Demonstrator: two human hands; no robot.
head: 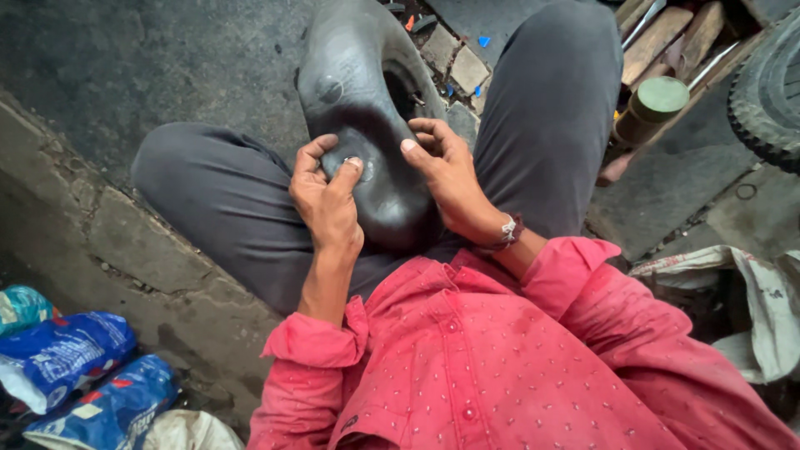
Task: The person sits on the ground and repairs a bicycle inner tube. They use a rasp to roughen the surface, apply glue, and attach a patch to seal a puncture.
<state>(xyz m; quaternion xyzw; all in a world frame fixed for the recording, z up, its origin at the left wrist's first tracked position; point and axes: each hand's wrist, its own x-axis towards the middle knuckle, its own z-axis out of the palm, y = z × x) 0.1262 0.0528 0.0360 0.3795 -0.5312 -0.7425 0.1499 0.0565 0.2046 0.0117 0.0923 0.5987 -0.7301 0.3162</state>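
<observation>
Head view: seated on the ground, a person steadies a soft, limp black inner tube [367,100] across the lap, left hand [327,200] pressing a small round patch [361,169] flat with thumb and forefinger, right hand [450,179] cupping the pliable rubber edge.

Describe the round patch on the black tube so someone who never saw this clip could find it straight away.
Start at the black inner tube lying between the seated person's grey-trousered knees. The left hand and right hand grip its near end; under the left fingertip sits a small round patch. A similar round patch lies farther up the tube, untouched.
</observation>
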